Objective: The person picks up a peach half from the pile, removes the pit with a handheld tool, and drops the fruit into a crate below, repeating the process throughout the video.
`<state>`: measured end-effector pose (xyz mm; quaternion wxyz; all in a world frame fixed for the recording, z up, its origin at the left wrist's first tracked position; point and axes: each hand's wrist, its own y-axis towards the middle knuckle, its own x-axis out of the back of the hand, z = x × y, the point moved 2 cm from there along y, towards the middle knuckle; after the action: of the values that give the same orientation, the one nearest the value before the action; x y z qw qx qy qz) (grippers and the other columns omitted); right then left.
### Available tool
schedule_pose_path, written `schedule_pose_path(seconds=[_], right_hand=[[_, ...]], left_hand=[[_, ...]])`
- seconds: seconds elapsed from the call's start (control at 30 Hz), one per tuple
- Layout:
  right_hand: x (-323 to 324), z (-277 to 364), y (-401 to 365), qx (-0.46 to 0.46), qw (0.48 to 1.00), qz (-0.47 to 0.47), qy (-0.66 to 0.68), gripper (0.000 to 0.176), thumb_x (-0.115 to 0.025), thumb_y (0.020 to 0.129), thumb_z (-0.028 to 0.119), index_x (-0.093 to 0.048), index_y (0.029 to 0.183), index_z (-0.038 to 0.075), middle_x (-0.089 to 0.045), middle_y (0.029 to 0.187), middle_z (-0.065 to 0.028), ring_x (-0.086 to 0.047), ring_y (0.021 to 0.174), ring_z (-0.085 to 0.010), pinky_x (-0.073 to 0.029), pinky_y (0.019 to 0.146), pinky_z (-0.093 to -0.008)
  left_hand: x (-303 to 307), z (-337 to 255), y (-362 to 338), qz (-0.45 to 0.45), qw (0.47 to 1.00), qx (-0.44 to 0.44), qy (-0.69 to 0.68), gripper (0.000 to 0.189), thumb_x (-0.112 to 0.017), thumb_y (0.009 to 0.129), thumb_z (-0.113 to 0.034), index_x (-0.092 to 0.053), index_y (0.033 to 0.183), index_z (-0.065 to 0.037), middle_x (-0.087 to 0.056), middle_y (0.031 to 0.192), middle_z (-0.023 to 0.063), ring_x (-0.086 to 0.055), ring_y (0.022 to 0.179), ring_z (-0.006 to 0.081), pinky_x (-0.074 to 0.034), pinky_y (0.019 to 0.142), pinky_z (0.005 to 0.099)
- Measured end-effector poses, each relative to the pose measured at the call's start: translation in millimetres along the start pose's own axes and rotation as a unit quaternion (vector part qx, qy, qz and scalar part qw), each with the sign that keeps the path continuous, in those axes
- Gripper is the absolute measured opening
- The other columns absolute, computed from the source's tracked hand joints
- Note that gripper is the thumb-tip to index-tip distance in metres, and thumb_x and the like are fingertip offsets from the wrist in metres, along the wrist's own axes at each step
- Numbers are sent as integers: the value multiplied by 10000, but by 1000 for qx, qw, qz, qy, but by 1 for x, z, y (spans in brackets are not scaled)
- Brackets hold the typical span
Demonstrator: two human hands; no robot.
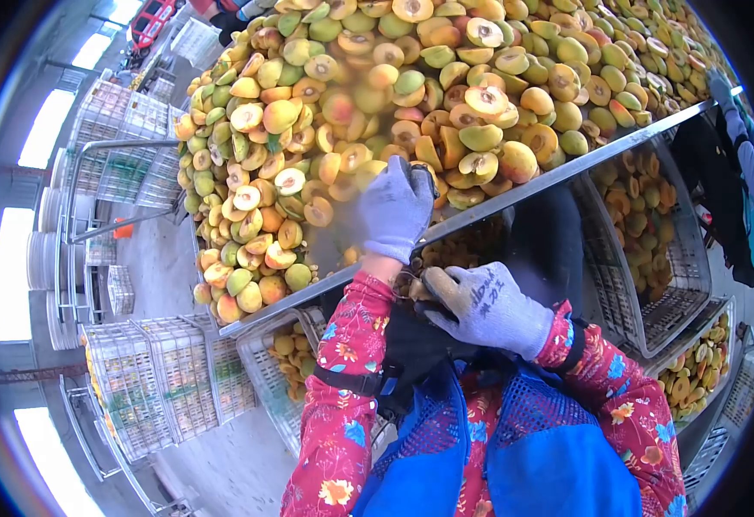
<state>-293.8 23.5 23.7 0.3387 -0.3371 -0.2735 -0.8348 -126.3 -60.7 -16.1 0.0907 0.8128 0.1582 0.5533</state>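
Above the blue apron, the right hand grips a fruit half; the left hand, grasp unclear, could knock the fruit pile over the tray rim.

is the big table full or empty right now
Full: the table is heaped with halved fruit, piled right up to its metal edge.

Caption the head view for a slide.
Gloved left hand at the edge of a table heaped with halved fruit, right hand just below it, crates underneath.
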Motion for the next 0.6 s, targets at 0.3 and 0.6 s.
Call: schedule_pose_path(seconds=[0.3, 0.6], right_hand=[[1, -29, -20, -64, 994, 54, -64, 293, -627, 874, 358, -554, 1019, 114, -629, 754, -105, -659, 630, -293, -503, 505, -415], [-13, 8, -11, 57, 989, 89, -99, 332, -574, 906, 371, -576, 1062, 77, -628, 787, -106, -661, 630, -266, -498, 507, -391]], left_hand=[[-5, 8, 1, 20, 999, 38, 29, 250, -545, 920, -303, -559, 939, -55, -649, 775, 186, -642, 741, 396, -495, 662, 491], [-11, 0, 0, -1, 990, 0, 144, 306, -518, 906, -353, -576, 954, -56, -662, 793, 172, -664, 749, 350, -523, 639, 478]])
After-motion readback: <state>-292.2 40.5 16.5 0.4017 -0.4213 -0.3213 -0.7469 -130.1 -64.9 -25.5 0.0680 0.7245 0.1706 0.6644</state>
